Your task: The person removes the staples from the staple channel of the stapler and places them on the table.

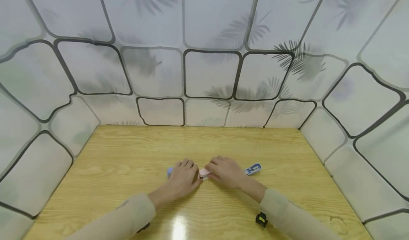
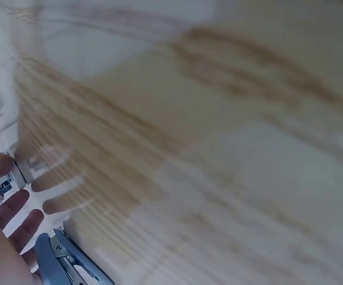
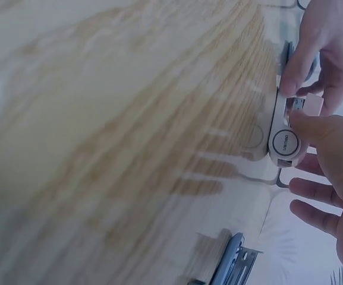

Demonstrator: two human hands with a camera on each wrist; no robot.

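Observation:
A small pink and white stapler (image 1: 203, 172) stands between both hands at the middle of the table. Its round-logo end (image 3: 285, 141) faces the right wrist camera; a metal part shows between white base and pink top. My left hand (image 1: 184, 179) pinches one end, thumb on the base (image 3: 280, 110). With thumb and forefinger, my right hand (image 1: 227, 172) grips the other end, its remaining fingers (image 3: 317, 193) spread apart. Just beyond my left hand lies a blue stapler (image 2: 64, 261), mostly hidden in the head view. Another blue stapler (image 1: 253, 169) lies right of my right hand.
The wood-grain table (image 1: 204, 144) is glossy and reflects the hands. Patterned cloth walls (image 1: 211, 73) enclose its back and both sides. A black strap piece with a yellow mark (image 1: 261, 219) hangs by the right sleeve.

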